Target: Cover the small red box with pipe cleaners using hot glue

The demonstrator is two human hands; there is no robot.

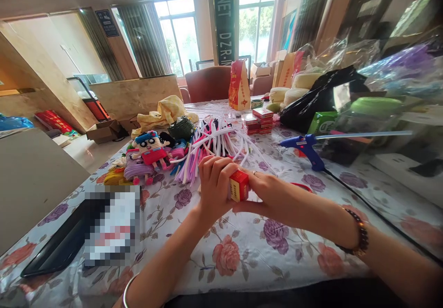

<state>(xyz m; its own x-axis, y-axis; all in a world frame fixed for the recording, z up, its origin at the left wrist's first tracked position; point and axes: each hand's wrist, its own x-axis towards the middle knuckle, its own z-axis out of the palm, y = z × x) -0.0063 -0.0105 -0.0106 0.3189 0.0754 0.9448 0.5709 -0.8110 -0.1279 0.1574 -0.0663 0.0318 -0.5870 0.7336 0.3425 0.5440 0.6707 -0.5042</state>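
Note:
Between my two hands, above the flowered tablecloth (226, 255), is a small red and yellow box (239, 186). My left hand (216, 181) wraps its fingers over the box from the left. From the right, my right hand (270, 190) grips the other end, its thumb underneath and a ring on one finger. Just beyond my hands lies a heap of fuzzy craft stems (216, 144) in white, pink, purple and black. A blue glue gun (306, 149) with a long clear glue stick stands to the right of my right hand.
Crocheted-looking dolls (150, 151) sit at the left, near a black tablet (57, 236) and a blurred-out item (112, 227). Stacked red boxes (259, 121) and a red paper bag (239, 86) stand farther back. The glue gun's cord (377, 211) crosses the right side, near plastic bags.

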